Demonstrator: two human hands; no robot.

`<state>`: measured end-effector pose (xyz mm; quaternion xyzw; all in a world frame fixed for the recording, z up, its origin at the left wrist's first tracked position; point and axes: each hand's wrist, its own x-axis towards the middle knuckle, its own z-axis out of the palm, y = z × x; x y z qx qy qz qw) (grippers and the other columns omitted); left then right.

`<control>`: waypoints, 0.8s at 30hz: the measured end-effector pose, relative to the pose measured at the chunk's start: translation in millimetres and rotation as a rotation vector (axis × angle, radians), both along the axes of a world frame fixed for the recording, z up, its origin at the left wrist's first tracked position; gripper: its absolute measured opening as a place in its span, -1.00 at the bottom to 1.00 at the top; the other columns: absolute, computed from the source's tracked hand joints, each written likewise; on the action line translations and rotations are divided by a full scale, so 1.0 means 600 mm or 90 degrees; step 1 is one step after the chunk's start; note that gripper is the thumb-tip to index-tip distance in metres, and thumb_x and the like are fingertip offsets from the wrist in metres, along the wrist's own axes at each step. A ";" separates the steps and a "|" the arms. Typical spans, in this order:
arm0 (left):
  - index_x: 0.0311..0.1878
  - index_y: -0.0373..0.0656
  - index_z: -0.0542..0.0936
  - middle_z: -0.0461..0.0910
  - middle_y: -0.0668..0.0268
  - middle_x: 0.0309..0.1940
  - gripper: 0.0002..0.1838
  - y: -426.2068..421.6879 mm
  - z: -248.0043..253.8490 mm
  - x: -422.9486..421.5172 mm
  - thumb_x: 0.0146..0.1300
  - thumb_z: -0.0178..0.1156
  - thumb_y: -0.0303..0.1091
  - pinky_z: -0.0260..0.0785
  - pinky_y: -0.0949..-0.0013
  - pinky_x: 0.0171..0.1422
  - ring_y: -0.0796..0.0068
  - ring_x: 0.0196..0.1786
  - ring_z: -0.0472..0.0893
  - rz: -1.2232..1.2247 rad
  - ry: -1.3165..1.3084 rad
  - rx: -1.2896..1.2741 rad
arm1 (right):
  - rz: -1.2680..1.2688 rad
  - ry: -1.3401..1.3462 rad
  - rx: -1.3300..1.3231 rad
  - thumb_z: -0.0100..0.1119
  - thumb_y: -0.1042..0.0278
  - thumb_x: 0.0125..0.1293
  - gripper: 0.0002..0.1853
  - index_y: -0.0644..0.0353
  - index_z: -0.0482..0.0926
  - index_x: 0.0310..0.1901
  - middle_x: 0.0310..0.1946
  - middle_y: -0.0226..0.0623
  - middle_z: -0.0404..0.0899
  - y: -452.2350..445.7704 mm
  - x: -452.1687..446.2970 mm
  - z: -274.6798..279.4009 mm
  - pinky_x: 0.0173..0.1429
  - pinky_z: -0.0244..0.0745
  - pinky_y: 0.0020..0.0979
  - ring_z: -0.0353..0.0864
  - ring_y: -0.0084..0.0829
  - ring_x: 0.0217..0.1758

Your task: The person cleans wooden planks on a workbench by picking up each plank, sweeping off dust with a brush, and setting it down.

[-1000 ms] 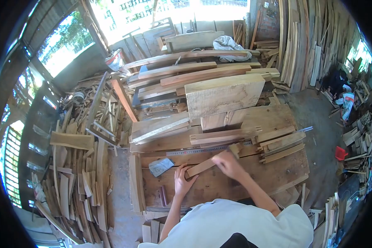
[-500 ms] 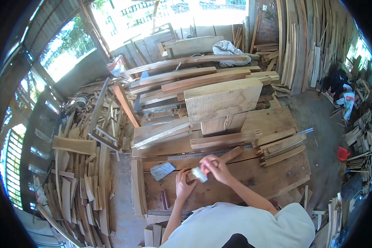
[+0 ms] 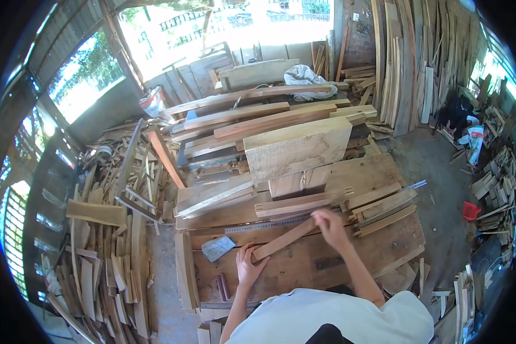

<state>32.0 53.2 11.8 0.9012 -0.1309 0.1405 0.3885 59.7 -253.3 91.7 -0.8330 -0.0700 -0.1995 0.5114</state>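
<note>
A narrow wooden strip lies at a slant over the workbench. My left hand grips its near left end, thumb and fingers around the edges. My right hand is at the strip's far right end, fingers closed and slightly blurred; what they hold, if anything, is hidden. Behind the strip a steel ruler lies along the bench. A folded bluish-grey sheet rests left of my left hand. Two short dark reddish sticks lie just below that hand.
Beyond the ruler lies a mortised wooden rail. A thick board sits raised on a wooden block. Several strips lie at the bench's right. Scrap wood is piled left, and tall planks lean at the back right.
My right hand has moved up and right, from beside my left hand to the strip's far end. The pale bluish item seen in it no longer shows. The view has shifted slightly.
</note>
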 end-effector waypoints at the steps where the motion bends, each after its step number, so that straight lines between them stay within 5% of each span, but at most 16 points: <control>1: 0.00 -0.16 0.62 0.54 0.19 0.16 -0.48 0.000 0.001 0.000 -0.04 0.57 -0.25 0.35 0.06 0.31 0.06 0.21 0.50 -0.001 -0.003 0.001 | 0.056 -0.035 -0.044 0.14 0.47 0.42 -0.86 0.25 0.65 -0.08 -0.17 -0.13 0.69 0.028 -0.001 -0.008 0.03 0.50 -0.26 0.65 -0.15 -0.12; 6: 0.02 -0.15 0.62 0.53 0.21 0.19 -0.50 0.003 0.000 0.000 -0.03 0.50 -0.28 0.32 0.06 0.32 0.06 0.23 0.49 -0.006 0.014 0.002 | 0.405 -0.087 -0.111 0.28 0.55 0.16 -0.76 0.17 0.59 -0.11 -0.20 -0.18 0.63 0.179 -0.020 0.006 0.03 0.41 -0.16 0.60 -0.11 -0.06; 10: 0.09 -0.18 0.61 0.53 0.21 0.22 -0.50 0.019 -0.039 0.006 0.02 0.35 -0.28 0.30 0.07 0.34 0.04 0.26 0.47 -0.033 0.007 -0.008 | 0.535 -0.087 -0.144 0.27 0.58 0.23 -0.74 0.17 0.61 -0.04 -0.13 -0.23 0.61 0.253 -0.042 0.006 0.12 0.42 -0.24 0.59 -0.17 -0.06; 12: 0.11 -0.20 0.60 0.52 0.21 0.22 -0.50 0.017 -0.046 0.003 0.05 0.33 -0.28 0.30 0.08 0.35 0.05 0.26 0.47 -0.015 -0.001 -0.036 | 0.570 -0.002 0.096 0.24 0.54 0.34 -0.78 0.19 0.61 0.00 -0.14 -0.24 0.59 0.264 -0.042 0.010 0.03 0.43 -0.36 0.57 -0.28 -0.12; 15: 0.11 -0.18 0.60 0.54 0.21 0.19 -0.42 0.014 -0.032 -0.002 -0.05 0.48 -0.31 0.32 0.06 0.33 0.06 0.24 0.49 -0.012 0.019 -0.007 | 0.478 0.175 0.298 0.07 0.38 0.54 -0.81 0.29 0.59 0.00 -0.25 -0.31 0.61 0.240 -0.020 0.026 -0.17 0.44 -0.45 0.55 -0.52 -0.27; 18: 0.05 -0.16 0.61 0.55 0.21 0.17 -0.42 0.007 -0.012 0.001 -0.11 0.56 -0.30 0.33 0.04 0.33 0.07 0.23 0.49 0.006 0.021 -0.012 | 0.322 0.181 0.453 0.00 0.34 0.59 -0.80 0.30 0.54 -0.02 -0.36 -0.31 0.59 0.202 0.011 0.001 -0.19 0.52 -0.52 0.58 -0.59 -0.32; 24: 0.01 -0.16 0.62 0.55 0.21 0.16 -0.47 0.002 0.001 -0.001 -0.06 0.58 -0.25 0.33 0.05 0.33 0.07 0.23 0.49 0.003 0.013 -0.014 | -0.001 0.071 0.458 0.05 0.33 0.56 -0.80 0.30 0.57 -0.08 -0.47 -0.35 0.57 0.032 0.043 -0.026 -0.30 0.38 -0.56 0.48 -0.63 -0.40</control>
